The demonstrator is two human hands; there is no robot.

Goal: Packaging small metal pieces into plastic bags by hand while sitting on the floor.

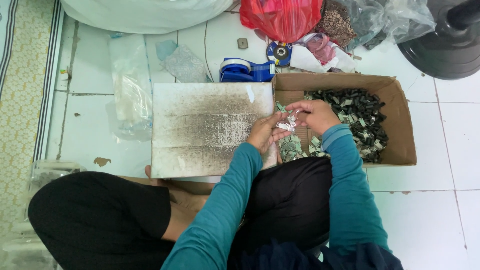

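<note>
A stained white board (pixel 210 127) lies on the tiled floor (pixel 440 165) beside a cardboard box (pixel 400 125) of dark and silver parts. Above the box, both hands, left (pixel 262 134) and right (pixel 315 114), pinch small silver metal pieces (pixel 287 124).

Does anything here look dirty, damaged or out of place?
The white board beside the cardboard box is smeared with dark grime across its middle. On the tiled floor, crumpled clear plastic bags lie loose. Both hands hold small metal pieces.
</note>
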